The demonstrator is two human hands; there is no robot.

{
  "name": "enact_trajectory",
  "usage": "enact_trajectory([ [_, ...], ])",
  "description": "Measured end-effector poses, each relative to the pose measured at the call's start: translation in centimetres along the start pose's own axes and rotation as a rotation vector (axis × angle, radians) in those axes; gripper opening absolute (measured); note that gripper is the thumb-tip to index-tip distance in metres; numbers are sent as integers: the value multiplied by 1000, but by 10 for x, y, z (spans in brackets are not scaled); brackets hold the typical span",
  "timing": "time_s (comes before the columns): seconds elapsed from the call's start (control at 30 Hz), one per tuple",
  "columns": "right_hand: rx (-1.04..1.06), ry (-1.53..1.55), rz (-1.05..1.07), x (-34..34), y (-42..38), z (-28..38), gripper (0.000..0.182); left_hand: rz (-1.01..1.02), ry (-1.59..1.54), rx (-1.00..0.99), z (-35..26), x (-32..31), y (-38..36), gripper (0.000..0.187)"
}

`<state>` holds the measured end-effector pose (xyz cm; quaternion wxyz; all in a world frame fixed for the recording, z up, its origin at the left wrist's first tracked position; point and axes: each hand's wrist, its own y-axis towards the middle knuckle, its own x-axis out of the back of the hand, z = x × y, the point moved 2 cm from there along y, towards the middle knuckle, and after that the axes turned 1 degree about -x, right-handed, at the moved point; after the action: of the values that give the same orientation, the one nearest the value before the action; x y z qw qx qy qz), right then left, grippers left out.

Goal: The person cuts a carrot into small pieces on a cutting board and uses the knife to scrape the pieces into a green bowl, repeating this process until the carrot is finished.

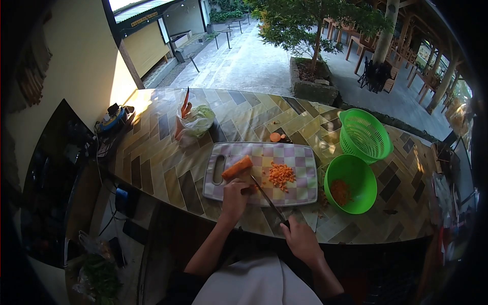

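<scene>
Orange carrot (237,167) lies on our board (295,157) at ten o'clock, our left hand (235,199) curled on a piece, right hand (301,238) gripping the knife (265,195), whose blade sits so close to our fingertips it could nick them.

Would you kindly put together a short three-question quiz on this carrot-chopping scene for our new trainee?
1. True or false: the right hand holds the knife by its handle.
2. Where does the pile of diced carrot lie? A) in the green colander B) on the checked cutting board C) beside the plastic bag
3. Fill in: the left hand rests on the board just below the large ____ piece.

Key
1. True; the blade points up across the board.
2. B; a little more diced carrot also lies in the green bowl.
3. carrot
</scene>
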<state>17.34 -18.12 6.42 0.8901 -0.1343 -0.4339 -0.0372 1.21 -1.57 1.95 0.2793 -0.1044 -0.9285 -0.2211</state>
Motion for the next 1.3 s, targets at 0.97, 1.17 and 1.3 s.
enact_trajectory([
  [0.97,-3,18,25,-20,7,-7,31,-88,214,-27,4,-3,-1,17],
  [1.17,2,-63,29,-14,10,6,31,-63,183,9,4,-3,-5,16],
  [1.3,7,-108,3,-13,15,5,30,-40,169,18,4,-4,-9,13],
])
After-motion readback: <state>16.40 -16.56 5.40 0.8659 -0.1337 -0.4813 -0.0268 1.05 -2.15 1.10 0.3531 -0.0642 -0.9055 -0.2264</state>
